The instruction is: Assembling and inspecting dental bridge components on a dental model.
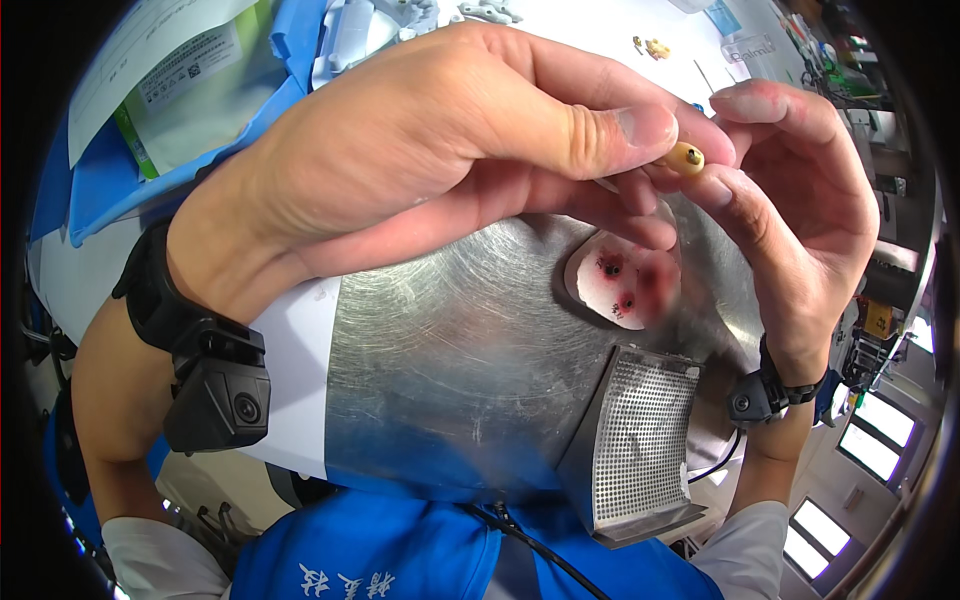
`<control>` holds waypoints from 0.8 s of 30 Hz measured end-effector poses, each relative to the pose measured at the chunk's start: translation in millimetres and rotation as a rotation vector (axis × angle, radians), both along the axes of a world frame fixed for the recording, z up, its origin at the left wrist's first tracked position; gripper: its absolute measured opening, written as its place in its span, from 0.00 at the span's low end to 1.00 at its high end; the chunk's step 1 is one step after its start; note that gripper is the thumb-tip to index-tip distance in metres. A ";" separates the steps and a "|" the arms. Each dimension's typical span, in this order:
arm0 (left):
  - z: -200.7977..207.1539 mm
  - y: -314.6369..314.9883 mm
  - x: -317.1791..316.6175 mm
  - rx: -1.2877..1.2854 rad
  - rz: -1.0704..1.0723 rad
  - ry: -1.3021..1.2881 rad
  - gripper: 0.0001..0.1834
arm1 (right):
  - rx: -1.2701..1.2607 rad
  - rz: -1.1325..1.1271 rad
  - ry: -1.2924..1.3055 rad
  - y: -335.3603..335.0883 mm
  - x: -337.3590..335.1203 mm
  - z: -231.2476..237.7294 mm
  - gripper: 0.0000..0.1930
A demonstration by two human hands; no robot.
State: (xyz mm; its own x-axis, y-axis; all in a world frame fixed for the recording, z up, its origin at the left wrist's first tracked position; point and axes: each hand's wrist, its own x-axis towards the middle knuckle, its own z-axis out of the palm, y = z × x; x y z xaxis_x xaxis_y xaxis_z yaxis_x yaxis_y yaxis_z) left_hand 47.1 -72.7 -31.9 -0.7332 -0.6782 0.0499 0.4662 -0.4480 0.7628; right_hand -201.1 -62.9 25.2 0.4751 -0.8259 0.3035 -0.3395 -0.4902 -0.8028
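High over the metal worktop, my left hand (440,140) pinches a small yellowish dental crown (686,158) with a dark hole in its end. The thumb and forefinger of that hand close around it, hiding its far side. From the right, my right hand (815,215) meets it, the thumb tip pressed against the crown and the forefinger bent above. Below the hands lies a pale, rounded piece (590,285) with red smudges and dark holes, resting on the steel plate (450,340).
Nearer to me, a perforated metal plate (640,440) slopes down at the worktop's front edge. A blue tray (100,205) with a labelled packet (190,85) sits at the far left. Grey-white model pieces (400,15) and small yellowish bits (655,48) are at the back.
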 end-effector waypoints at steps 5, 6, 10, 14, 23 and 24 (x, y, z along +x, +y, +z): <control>3.5 -1.6 2.4 -0.024 0.013 -0.002 0.22 | 0.003 0.073 -0.037 -5.5 -1.8 -1.5 0.19; 10.7 -5.8 3.6 0.082 -0.086 0.039 0.23 | -0.003 0.150 -0.056 -7.3 -3.1 -1.5 0.17; 34.7 -6.0 10.7 0.198 -0.085 -0.067 0.29 | -0.006 0.182 0.037 -6.7 -3.3 6.8 0.13; 29.3 -9.3 10.7 0.189 -0.109 -0.058 0.32 | -0.059 0.213 0.038 -7.1 -0.7 9.1 0.12; 32.3 -9.7 10.5 0.244 -0.095 -0.064 0.30 | -0.192 0.250 0.092 -10.6 -1.1 8.7 0.15; 34.2 -8.8 10.7 0.251 -0.091 -0.070 0.30 | -0.200 0.255 0.088 -10.7 -1.3 8.2 0.16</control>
State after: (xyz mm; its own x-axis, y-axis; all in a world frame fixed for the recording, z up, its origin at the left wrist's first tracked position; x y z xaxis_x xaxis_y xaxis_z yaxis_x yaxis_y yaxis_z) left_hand 57.8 -81.6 2.3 -0.7876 -0.5939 -0.1640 0.3654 -0.6645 0.6518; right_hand -202.4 -73.6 33.4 0.6906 -0.6051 0.3961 -0.2494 -0.7134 -0.6549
